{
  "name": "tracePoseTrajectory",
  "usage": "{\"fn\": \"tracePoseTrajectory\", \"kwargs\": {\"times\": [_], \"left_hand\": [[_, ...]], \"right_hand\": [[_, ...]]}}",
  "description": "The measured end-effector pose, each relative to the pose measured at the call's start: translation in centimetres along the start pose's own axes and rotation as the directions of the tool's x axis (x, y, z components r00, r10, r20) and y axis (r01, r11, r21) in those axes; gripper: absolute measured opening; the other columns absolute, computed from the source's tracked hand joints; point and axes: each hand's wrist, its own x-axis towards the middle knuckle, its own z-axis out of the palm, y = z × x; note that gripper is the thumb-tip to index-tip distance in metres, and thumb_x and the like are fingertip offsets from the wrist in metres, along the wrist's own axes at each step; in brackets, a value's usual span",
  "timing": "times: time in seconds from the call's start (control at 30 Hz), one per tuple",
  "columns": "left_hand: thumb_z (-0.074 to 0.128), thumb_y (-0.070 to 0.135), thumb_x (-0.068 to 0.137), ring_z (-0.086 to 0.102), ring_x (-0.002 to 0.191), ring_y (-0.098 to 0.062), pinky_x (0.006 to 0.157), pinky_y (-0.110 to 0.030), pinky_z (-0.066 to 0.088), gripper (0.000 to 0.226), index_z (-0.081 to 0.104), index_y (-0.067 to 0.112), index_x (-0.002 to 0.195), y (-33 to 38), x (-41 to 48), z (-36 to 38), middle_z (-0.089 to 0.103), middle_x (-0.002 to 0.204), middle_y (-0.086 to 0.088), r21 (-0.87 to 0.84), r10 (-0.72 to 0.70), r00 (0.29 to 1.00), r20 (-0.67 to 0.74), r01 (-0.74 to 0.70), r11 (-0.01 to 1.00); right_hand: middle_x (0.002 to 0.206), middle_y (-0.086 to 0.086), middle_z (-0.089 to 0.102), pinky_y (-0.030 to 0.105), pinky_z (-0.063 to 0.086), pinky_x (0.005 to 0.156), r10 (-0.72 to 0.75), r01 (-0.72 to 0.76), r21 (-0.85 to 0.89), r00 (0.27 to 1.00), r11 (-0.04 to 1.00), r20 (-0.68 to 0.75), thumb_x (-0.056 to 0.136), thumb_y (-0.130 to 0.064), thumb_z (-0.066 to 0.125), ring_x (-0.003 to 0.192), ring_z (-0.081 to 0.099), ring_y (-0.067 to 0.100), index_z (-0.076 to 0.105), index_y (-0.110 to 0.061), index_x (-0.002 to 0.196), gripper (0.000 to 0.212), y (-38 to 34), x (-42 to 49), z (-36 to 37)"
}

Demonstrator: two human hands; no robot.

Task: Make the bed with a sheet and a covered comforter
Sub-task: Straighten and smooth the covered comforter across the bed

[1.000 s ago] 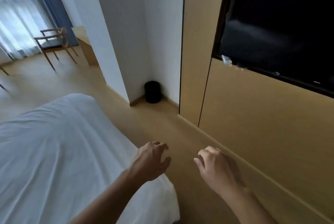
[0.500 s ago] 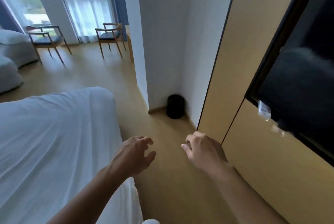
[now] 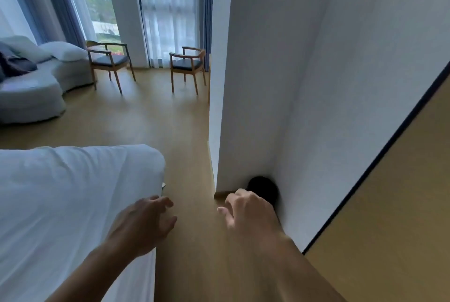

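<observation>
The bed [image 3: 60,204] fills the lower left, covered by a smooth white sheet that wraps its far corner. My left hand [image 3: 143,223] hovers over the bed's right edge with fingers loosely spread and holds nothing. My right hand [image 3: 246,214] hangs over the wooden floor beside the bed, fingers loosely curled, also empty. No comforter shows on the bed. White pillows [image 3: 63,51] lie on the grey sofa [image 3: 31,97] at the far left.
A white wall corner [image 3: 219,107] juts out right of the bed, with a black bin [image 3: 264,189] at its foot. Two wooden chairs [image 3: 109,63] [image 3: 187,65] stand before the curtained windows. A wood-panelled wall [image 3: 389,241] runs along the right.
My view has swung left, bringing the windows, chairs and sofa into sight and dropping the dark screen out of it. Both hands stay empty in front of me.
</observation>
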Motion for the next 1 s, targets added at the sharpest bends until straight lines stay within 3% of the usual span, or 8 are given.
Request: {"fn": "tracePoseTrajectory", "kwargs": {"times": [0.23, 0.5, 0.8, 1.0], "left_hand": [[0.066, 0.052, 0.09, 0.061, 0.083, -0.001, 0.066, -0.017, 0.045, 0.038, 0.065, 0.031, 0.122, -1.1, 17.9, -1.2, 0.069, 0.11, 0.016, -0.012, -0.089, 0.994, -0.067, 0.089, 0.996], [0.067, 0.048, 0.089, 0.066, 0.088, -0.005, 0.071, -0.022, 0.053, 0.037, 0.067, 0.027, 0.12, -3.1, 37.2, -2.9, 0.071, 0.107, 0.013, -0.074, -0.244, 0.958, -0.15, 0.235, 0.969], [0.063, 0.05, 0.09, 0.067, 0.089, -0.008, 0.069, -0.025, 0.046, 0.035, 0.067, 0.029, 0.118, -14.0, 56.8, -6.8, 0.071, 0.104, 0.013, -0.089, -0.315, 0.928, -0.199, 0.303, 0.949], [0.064, 0.051, 0.089, 0.067, 0.086, -0.009, 0.074, -0.03, 0.055, 0.033, 0.067, 0.032, 0.116, -24.9, 69.7, -11.2, 0.069, 0.098, 0.016, -0.083, -0.291, 0.926, -0.242, 0.279, 0.957]], "right_hand": [[0.101, 0.001, 0.064, 0.037, 0.054, 0.082, -0.133, 0.133, -0.042, 0.991, 0.99, -0.003, 0.099, -0.05, 0.048, 0.093, 0.064, 0.022, 0.066, -0.018, 0.104, 0.037, 5.1, 19.8, -1.6], [0.101, 0.0, 0.066, 0.033, 0.053, 0.076, -0.291, 0.29, -0.039, 0.957, 0.956, -0.015, 0.099, -0.048, 0.052, 0.088, 0.068, 0.024, 0.069, -0.018, 0.107, 0.035, 8.6, 42.7, -4.5], [0.104, 0.003, 0.068, 0.038, 0.057, 0.081, -0.392, 0.392, 0.001, 0.92, 0.92, -0.009, 0.097, -0.046, 0.056, 0.089, 0.069, 0.026, 0.07, -0.015, 0.109, 0.036, 3.1, 66.8, -3.1], [0.105, 0.003, 0.07, 0.041, 0.059, 0.08, -0.347, 0.349, 0.071, 0.937, 0.935, -0.042, 0.095, -0.047, 0.059, 0.088, 0.069, 0.024, 0.071, -0.016, 0.109, 0.036, -3.6, 82.6, -0.8]]}}
